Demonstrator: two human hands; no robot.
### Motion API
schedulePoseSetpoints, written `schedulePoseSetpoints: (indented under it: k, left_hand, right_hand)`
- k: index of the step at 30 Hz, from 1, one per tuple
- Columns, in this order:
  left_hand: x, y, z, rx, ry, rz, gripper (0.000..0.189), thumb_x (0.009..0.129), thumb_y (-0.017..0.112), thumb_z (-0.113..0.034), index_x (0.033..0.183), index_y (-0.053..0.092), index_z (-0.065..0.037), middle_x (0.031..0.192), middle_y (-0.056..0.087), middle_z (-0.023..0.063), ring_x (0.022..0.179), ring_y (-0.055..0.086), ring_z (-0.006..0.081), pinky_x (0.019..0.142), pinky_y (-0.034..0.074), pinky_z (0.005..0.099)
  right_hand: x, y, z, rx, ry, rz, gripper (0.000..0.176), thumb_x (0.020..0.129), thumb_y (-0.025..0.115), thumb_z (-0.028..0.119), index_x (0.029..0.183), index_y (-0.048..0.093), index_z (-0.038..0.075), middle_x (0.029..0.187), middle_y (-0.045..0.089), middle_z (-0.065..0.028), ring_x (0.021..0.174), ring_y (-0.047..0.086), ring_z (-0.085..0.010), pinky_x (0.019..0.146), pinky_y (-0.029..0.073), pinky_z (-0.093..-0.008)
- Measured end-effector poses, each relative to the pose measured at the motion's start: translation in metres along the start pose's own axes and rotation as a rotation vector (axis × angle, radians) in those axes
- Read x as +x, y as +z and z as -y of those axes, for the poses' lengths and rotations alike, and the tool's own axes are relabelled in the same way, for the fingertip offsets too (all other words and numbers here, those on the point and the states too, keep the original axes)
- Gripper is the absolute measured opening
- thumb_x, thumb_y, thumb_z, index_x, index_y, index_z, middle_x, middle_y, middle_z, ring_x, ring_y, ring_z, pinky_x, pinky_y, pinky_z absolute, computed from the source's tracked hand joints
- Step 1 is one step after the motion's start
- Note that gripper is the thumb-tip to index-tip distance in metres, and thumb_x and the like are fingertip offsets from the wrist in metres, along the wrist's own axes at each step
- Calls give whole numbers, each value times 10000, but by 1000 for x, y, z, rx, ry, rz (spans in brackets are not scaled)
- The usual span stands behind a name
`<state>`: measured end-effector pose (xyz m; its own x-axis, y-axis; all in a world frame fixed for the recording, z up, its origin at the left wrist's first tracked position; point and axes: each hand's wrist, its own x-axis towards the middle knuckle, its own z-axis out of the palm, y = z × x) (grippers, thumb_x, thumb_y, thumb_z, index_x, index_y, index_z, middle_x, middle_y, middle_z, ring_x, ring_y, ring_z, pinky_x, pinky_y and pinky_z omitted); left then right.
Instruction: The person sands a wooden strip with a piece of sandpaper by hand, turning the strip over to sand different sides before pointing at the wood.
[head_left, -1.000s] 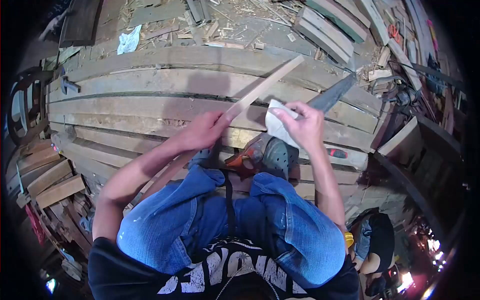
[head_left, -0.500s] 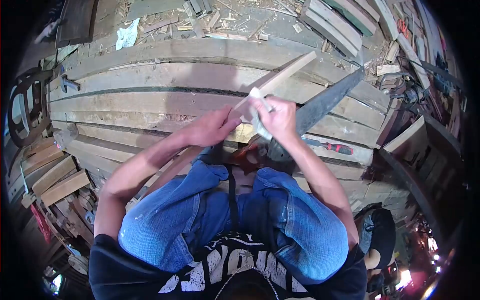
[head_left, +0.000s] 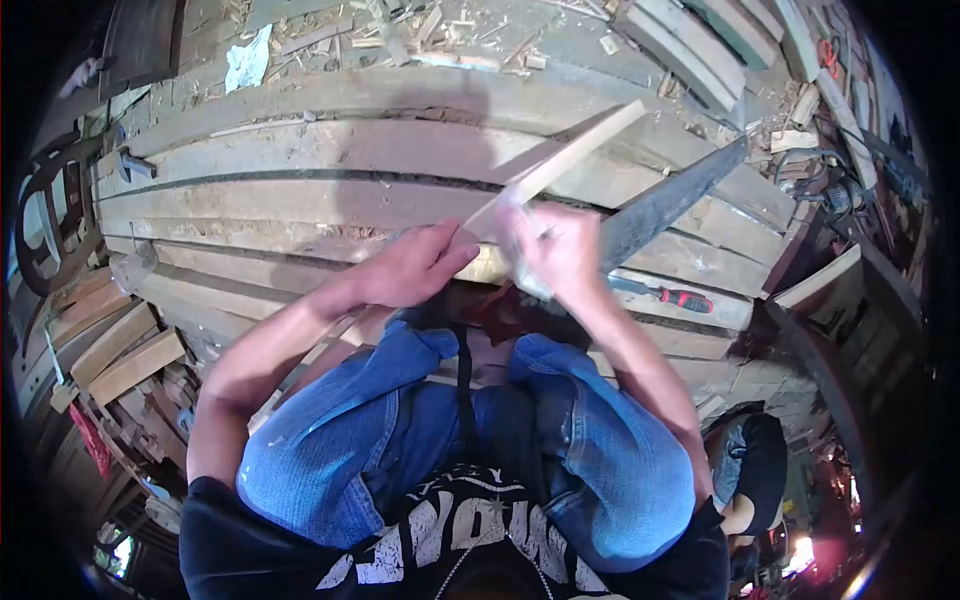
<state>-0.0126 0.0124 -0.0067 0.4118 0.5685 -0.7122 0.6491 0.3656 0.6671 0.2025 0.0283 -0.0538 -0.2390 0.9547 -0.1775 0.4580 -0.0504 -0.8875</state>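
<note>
A long, narrow wooden strip slants from my lap up to the right across the planks. My left hand is closed on its lower part. Higher along the strip is my right hand, smeared by motion, gripping a folded pale sheet that looks like sandpaper against the wood. Under my right forearm lies a handsaw, its blade pointing up to the right; its reddish handle is partly hidden. Just right of that forearm rests a chisel with a red and black handle.
Thick wooden planks form the work surface. A hammer lies at the left, near a curved wooden frame. Wood scraps and a white rag are at the back. Another person is at the lower right.
My right hand has shifted slightly and is now blurred, still at the strip. My left hand keeps its hold. The whole view has shifted a little.
</note>
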Motion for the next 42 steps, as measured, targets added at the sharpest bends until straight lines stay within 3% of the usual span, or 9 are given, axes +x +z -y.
schedulePoseSetpoints:
  k: [13,16,19,23,29,33,36,39,42]
  left_hand:
    - [-13,9,-4,44,9,7,429,974,489,-360,1092,506,52,887,623,297,886,602,470,778,456,516]
    - [-12,10,-3,31,97,-32,435,975,488,-357,1101,499,59,892,622,300,903,597,478,789,455,516]
    - [-11,8,-4,32,17,51,420,974,493,-341,1101,490,60,891,621,302,896,600,479,780,462,511]
    - [-13,13,1,26,99,-7,379,976,514,-323,1081,512,42,862,617,269,832,614,426,720,466,469]
    - [-12,12,0,28,55,52,409,969,516,-339,1072,505,57,842,627,282,837,616,460,728,465,506]
    - [-14,12,3,98,28,38,412,967,519,-344,1053,516,59,834,627,278,829,618,453,724,465,504]
    - [-15,12,-2,38,47,44,415,966,519,-349,1032,526,60,842,627,281,838,619,451,730,465,501]
    - [-13,15,5,42,68,26,363,974,527,-332,1039,545,25,779,592,215,746,603,356,675,450,432]
    - [-12,14,1,48,18,38,429,967,510,-363,1038,529,60,863,628,291,855,618,450,737,463,498]
  right_hand:
    - [-8,-5,3,56,246,-79,198,859,688,161,706,704,36,613,633,-145,496,620,-232,452,433,-372]
    - [-26,18,19,-60,-183,-17,322,790,744,148,569,539,32,588,583,-140,514,594,-328,443,426,-373]
    - [-3,0,2,9,223,-135,326,822,724,211,571,586,55,586,604,-136,473,595,-305,429,437,-392]
    - [-26,18,13,-119,-172,-88,365,917,616,259,610,659,66,551,595,-129,446,593,-273,420,441,-388]
    - [-8,0,4,-178,145,-113,345,863,678,263,593,621,55,581,597,-136,483,600,-320,449,459,-397]
    - [-22,16,7,-223,-204,-57,355,915,606,290,654,687,64,564,600,-145,487,613,-296,452,463,-398]
    - [1,-16,3,-311,243,-51,302,873,668,272,653,685,65,629,627,-154,510,617,-308,472,469,-403]
    - [-30,17,14,-172,-86,-94,349,911,617,282,645,687,67,604,620,-156,493,617,-297,449,463,-391]
    - [-18,3,-8,-267,-70,-71,332,897,635,274,633,686,80,605,626,-148,492,616,-300,454,467,-397]
